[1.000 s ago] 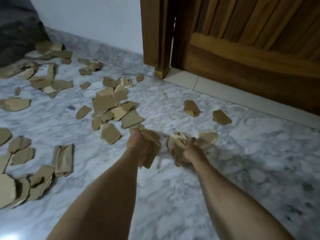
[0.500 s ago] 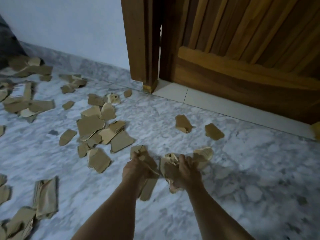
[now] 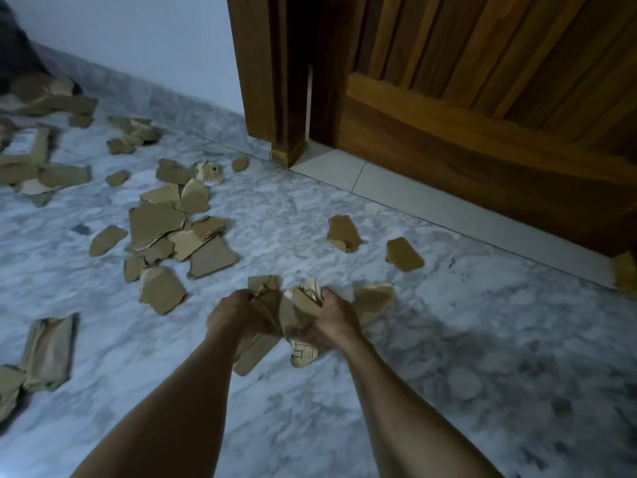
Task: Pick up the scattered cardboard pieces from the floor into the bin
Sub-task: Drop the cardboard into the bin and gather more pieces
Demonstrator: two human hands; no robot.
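My left hand (image 3: 238, 315) and my right hand (image 3: 332, 319) are pressed together low over the marble floor (image 3: 482, 357), each gripping part of one bunch of torn brown cardboard pieces (image 3: 296, 308). Some pieces hang below the hands. A loose piece (image 3: 374, 300) lies just right of my right hand. Two single pieces (image 3: 344, 232) (image 3: 403, 255) lie farther ahead near the door. A cluster of pieces (image 3: 172, 232) is spread to the left. No bin is in view.
A wooden door (image 3: 482, 115) and its frame (image 3: 265, 81) stand ahead at the right above a pale threshold strip (image 3: 431, 205). More cardboard lies at the far left (image 3: 44, 170) and a folded piece (image 3: 50, 353) at the lower left.
My two hands have come together, joining their separate handfuls of cardboard into one bunch. The view has shifted a little toward the door.
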